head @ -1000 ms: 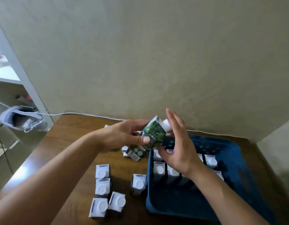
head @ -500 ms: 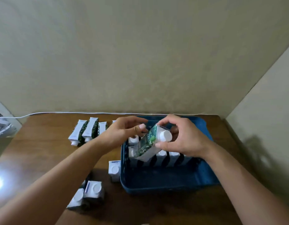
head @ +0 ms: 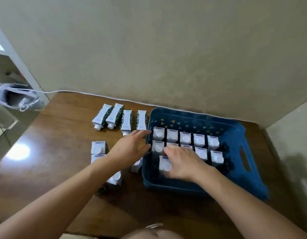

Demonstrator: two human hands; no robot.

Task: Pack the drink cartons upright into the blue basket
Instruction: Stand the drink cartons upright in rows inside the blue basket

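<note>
Head view, looking down over both arms. The blue basket (head: 235,169) sits on the table (head: 51,152), its far rim close to the wall (head: 166,49) and its right handle side near the table's right edge. Inside, two full rows of upright cartons (head: 185,138) fill the far half, white caps up. Nearer than the right hand (head: 182,163), the basket floor is open along the whole near wall, and there is free floor to that hand's right too, towards the handle slot.

Now the grip: the right hand is low in the basket, fingers curled over the newest carton (head: 164,163), which stands upright at the left end of a third row, just beside the basket's left wall. Thumb and fingers wrap its right side and top; how tightly, the blur hides.

The left hand (head: 130,149) hovers outside the basket's left wall, fingers spread and straight, tips reaching to the rim, holding nothing.

Beyond the left hand, four cartons lying flat (head: 126,120) sit in a row near the wall. Under and to the left of that hand, several loose upright cartons (head: 98,147) stand on the table, some hidden by the forearm.
</note>
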